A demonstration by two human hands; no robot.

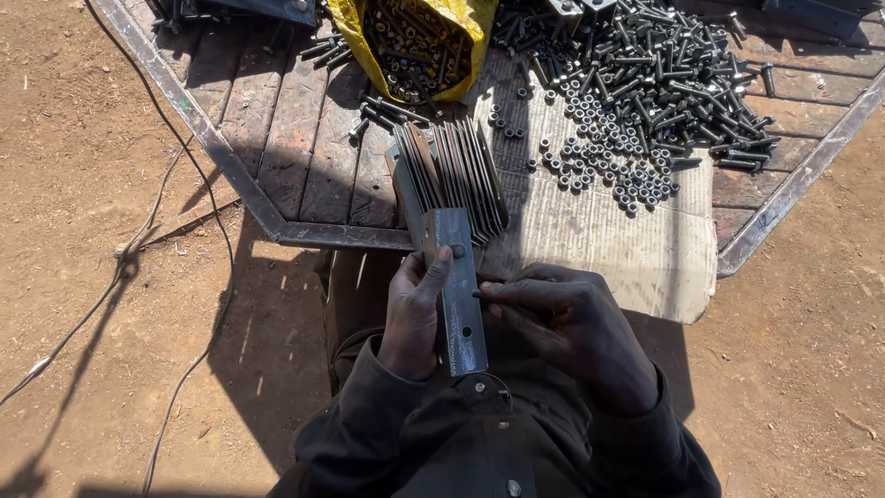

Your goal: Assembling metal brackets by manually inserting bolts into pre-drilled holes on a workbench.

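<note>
Both hands (pixel 412 314) (pixel 562 323) apparently closed around bracket (pixel 461 295)

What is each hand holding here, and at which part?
Left hand grips the metal bracket along its left edge, thumb near the upper hole. Right hand pinches something small, unclear.

My left hand (pixel 412 318) and right hand (pixel 562 323) flank the plate (pixel 458 290). Beyond it, stacked plates (pixel 452 175) stand on the table (pixel 277 120); bolts (pixel 645 83) lie right, a bag (pixel 419 41) behind.
</note>
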